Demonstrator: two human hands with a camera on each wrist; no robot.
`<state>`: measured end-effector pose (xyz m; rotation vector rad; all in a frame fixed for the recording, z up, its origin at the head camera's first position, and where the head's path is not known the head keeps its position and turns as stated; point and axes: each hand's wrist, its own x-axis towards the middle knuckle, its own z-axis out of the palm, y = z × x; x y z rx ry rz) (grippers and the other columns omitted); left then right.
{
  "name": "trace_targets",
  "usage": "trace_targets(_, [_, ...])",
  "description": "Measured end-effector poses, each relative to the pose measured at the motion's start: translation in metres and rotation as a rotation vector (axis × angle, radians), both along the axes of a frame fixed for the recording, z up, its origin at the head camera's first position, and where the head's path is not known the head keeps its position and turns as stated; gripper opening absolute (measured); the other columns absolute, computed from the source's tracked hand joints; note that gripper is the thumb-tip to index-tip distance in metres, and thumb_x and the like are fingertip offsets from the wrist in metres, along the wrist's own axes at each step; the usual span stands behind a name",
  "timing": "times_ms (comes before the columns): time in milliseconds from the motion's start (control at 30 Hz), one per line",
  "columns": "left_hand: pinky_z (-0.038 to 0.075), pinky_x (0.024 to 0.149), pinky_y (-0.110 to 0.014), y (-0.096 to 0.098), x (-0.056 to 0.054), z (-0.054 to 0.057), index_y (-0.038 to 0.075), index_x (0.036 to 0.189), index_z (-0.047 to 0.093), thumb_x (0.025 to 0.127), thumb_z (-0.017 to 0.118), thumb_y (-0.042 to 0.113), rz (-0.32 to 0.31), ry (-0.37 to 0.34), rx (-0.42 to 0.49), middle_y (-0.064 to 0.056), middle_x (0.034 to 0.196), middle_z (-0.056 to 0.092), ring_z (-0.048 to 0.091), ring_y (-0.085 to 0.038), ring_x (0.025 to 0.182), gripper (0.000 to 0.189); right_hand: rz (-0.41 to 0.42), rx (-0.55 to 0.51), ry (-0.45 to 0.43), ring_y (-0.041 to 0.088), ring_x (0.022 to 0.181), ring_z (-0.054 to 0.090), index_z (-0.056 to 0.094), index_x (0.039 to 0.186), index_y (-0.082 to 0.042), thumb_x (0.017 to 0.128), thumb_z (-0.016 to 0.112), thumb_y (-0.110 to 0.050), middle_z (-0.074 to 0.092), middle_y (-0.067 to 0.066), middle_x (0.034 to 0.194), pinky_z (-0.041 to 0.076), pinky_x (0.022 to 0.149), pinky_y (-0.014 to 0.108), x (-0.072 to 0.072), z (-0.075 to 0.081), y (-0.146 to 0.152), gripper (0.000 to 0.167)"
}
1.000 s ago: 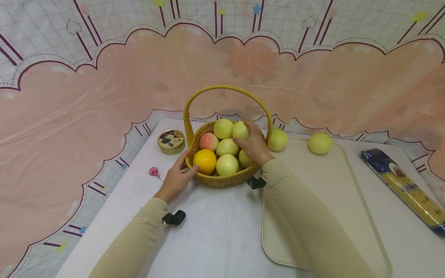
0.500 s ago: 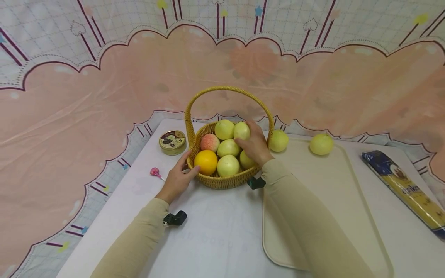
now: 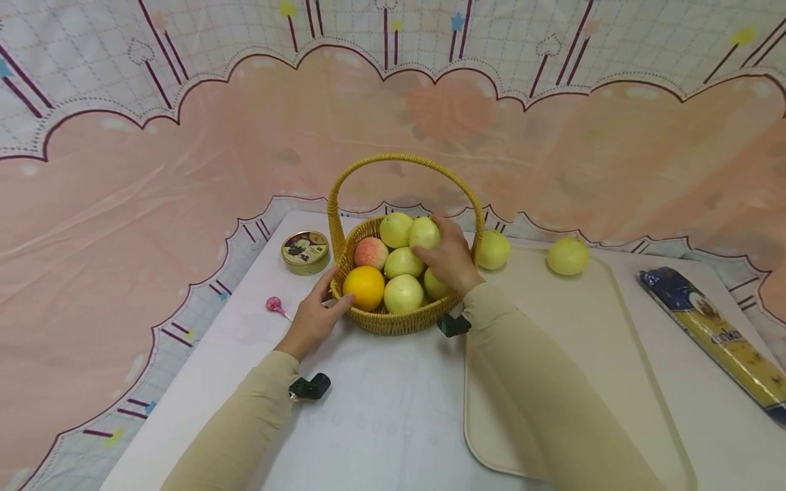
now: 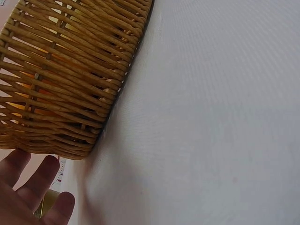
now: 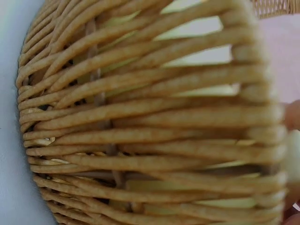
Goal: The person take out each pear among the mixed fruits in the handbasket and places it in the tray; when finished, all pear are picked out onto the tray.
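A yellow wicker basket (image 3: 396, 322) with a tall arched handle stands on the table in the head view. It holds an orange (image 3: 364, 288), a peach (image 3: 371, 253) and several pale green round fruits (image 3: 403, 294). My left hand (image 3: 314, 318) holds the basket's left rim, thumb beside the orange; in the left wrist view its fingertips (image 4: 44, 171) lie close to the woven wall. My right hand (image 3: 453, 256) reaches over the right rim and grips a pale green round fruit (image 3: 424, 234) at the back right. In the right wrist view, the basket wall hides most of that hand.
A beige tray (image 3: 552, 382) lies on the right. Two more green fruits sit at its far edge, one (image 3: 568, 256) right, one (image 3: 494, 249) beside the basket. A blue-yellow packet (image 3: 715, 334) lies far right. Left are a round tin (image 3: 305, 252) and a pink lollipop (image 3: 274, 305).
The fruit in my right hand has shifted slightly left and down among the others. My left hand keeps its place on the rim, and the head view has tilted a little.
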<state>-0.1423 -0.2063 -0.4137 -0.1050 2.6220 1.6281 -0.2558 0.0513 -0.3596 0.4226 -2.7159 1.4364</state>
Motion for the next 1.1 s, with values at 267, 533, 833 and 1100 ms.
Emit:
trace_targets(267, [0.04, 0.109, -0.053, 0.0, 0.0, -0.001, 0.028, 0.161, 0.021, 0.099, 0.06, 0.044, -0.003, -0.005, -0.001, -0.011, 0.162, 0.027, 0.041, -0.038, 0.135, 0.075, 0.059, -0.005, -0.007, 0.033, 0.139, 0.037, 0.038, 0.153, -0.007, 0.089, 0.074, -0.03, 0.035, 0.016, 0.156, 0.033, 0.114, 0.046, 0.013, 0.006, -0.004, 0.077])
trace_targets(533, [0.04, 0.108, -0.053, 0.0, 0.0, 0.0, 0.027, 0.161, 0.022, 0.099, 0.06, 0.045, -0.004, -0.003, -0.005, -0.013, 0.161, 0.028, 0.041, -0.039, 0.135, 0.075, 0.094, 0.025, 0.014, 0.031, 0.134, 0.042, 0.039, 0.153, -0.009, 0.087, 0.073, -0.034, 0.038, 0.014, 0.153, 0.038, 0.11, 0.046, 0.022, 0.006, -0.004, 0.078])
trace_targets(833, [0.04, 0.108, -0.054, -0.001, 0.0, 0.0, 0.026, 0.161, 0.022, 0.099, 0.059, 0.048, -0.003, 0.006, -0.031, -0.015, 0.159, 0.032, 0.04, -0.039, 0.136, 0.076, 0.177, 0.064, 0.068, 0.031, 0.139, 0.038, 0.038, 0.152, -0.003, 0.086, 0.075, -0.031, 0.039, 0.016, 0.154, 0.032, 0.115, 0.043, 0.023, 0.005, -0.003, 0.08])
trace_targets(1100, [0.039, 0.109, -0.054, 0.0, 0.001, 0.001, 0.026, 0.161, 0.021, 0.099, 0.059, 0.048, -0.008, -0.003, -0.024, -0.014, 0.161, 0.028, 0.039, -0.039, 0.137, 0.076, 0.209, 0.129, 0.078, 0.031, 0.135, 0.041, 0.039, 0.151, -0.003, 0.087, 0.075, -0.033, 0.043, 0.017, 0.15, 0.036, 0.112, 0.043, 0.025, 0.006, -0.004, 0.079])
